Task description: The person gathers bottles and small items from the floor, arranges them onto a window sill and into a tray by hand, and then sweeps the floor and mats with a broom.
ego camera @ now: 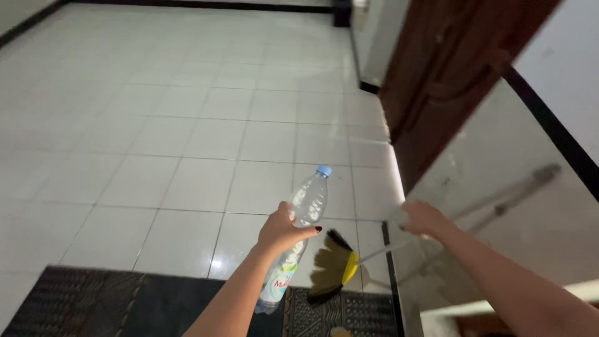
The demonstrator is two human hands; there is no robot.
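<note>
The left hand (284, 229) is closed around the middle of a clear plastic bottle (299, 231), thumb on the near side and dark-nailed fingers wrapped round the far side; the bottle is tilted, its blue cap (324, 170) pointing to about one o'clock and its labelled base hanging down toward seven, over the edge of a dark patterned mat (125, 306). It looks empty or nearly so, so I judge it light, thin-walled and easy to dent; the smooth sides could slip, and a hold at the waist, where the hand sits now, or at the stiffer neck under the cap seems safest. The right hand (421, 218) is at about three o'clock from the bottle, curled shut on the pale handle of a broom (337, 265), whose yellow collar and dark bristles hang low, just right of the bottle's lower half and seemingly not touching it. The broom should be stiff in the shaft, soft in the bristles, light but head-heavy when held that far up. Beyond lie the white tiled floor (187, 125), a brown wooden door (449, 81) at one o'clock, and a grey wall (499, 168) bearing the broom's shadow.
</note>
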